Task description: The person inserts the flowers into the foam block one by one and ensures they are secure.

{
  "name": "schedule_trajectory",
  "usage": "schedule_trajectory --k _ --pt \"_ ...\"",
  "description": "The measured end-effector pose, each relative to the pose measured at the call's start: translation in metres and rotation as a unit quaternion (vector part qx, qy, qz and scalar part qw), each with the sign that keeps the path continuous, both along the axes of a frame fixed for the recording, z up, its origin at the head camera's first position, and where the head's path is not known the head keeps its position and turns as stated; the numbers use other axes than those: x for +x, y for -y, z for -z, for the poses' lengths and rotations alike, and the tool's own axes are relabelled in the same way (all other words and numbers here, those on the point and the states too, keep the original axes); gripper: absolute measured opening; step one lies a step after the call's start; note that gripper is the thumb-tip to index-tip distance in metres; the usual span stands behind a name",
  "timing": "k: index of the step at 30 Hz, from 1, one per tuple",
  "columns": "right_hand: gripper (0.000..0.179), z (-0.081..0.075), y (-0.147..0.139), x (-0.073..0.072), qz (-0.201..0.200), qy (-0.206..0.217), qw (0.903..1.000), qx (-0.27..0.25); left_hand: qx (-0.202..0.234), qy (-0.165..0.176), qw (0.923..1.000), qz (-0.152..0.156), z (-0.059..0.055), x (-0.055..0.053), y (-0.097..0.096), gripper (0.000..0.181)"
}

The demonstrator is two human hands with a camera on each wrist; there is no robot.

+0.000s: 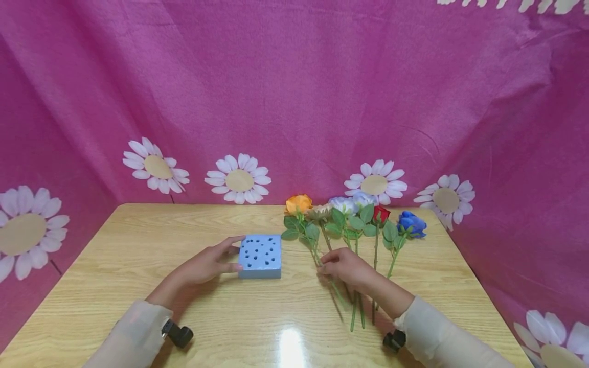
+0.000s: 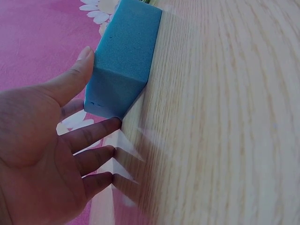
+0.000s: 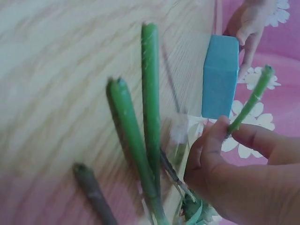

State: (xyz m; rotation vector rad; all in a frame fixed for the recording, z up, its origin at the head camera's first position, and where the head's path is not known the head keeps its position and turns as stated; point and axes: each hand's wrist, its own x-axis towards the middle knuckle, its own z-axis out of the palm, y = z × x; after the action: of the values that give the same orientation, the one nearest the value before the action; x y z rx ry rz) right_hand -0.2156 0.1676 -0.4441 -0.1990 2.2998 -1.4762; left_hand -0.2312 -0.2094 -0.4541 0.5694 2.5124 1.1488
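A light blue foam block (image 1: 261, 253) with several holes in its top sits on the table. At its left side is my left hand (image 1: 209, 263), thumb and index finger touching its near and far left corners; in the left wrist view, the fingers of that hand (image 2: 51, 145) look fairly straight. My right hand (image 1: 347, 267) pinches the green stem of the orange rose (image 1: 298, 204) between thumb and fingertips. In the right wrist view the cut stem end (image 3: 255, 96) sticks up past the fingers, off the table.
Right of the block, more artificial flowers lie with stems toward me: a beige flower (image 1: 319, 212), pale lilac blooms (image 1: 344, 205), a red rose (image 1: 381, 213) and a blue rose (image 1: 412, 225). A pink daisy-print cloth (image 1: 294, 102) hangs behind the wooden table (image 1: 184, 225).
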Motion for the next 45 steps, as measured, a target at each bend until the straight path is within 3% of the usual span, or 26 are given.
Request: schedule_trajectory --k 4,10,17,22,34,45 --pt "0.039 0.002 -0.002 0.0 -0.016 0.06 0.994 -0.09 0.002 -0.001 1.0 0.002 0.002 -0.001 0.001 0.075" --pt "0.041 0.005 -0.005 0.001 -0.015 0.142 0.9736 -0.178 -0.001 0.004 1.0 -0.002 0.002 -0.001 0.0 0.076" --pt "0.045 0.005 -0.004 0.004 -0.006 0.216 0.9492 -0.229 -0.003 0.005 1.0 -0.004 0.0 0.0 -0.001 0.076" --pt "0.058 0.004 -0.004 0.006 -0.007 0.252 0.9368 -0.243 -0.003 0.006 1.0 -0.003 0.0 0.0 -0.001 0.075" --pt "0.074 0.008 -0.003 0.013 -0.037 0.251 0.9367 -0.241 0.001 0.008 1.0 -0.004 -0.001 0.0 -0.001 0.077" --pt "0.05 0.011 -0.001 0.016 -0.054 0.238 0.9413 -0.234 0.001 0.009 1.0 -0.002 -0.001 0.0 -0.001 0.078"
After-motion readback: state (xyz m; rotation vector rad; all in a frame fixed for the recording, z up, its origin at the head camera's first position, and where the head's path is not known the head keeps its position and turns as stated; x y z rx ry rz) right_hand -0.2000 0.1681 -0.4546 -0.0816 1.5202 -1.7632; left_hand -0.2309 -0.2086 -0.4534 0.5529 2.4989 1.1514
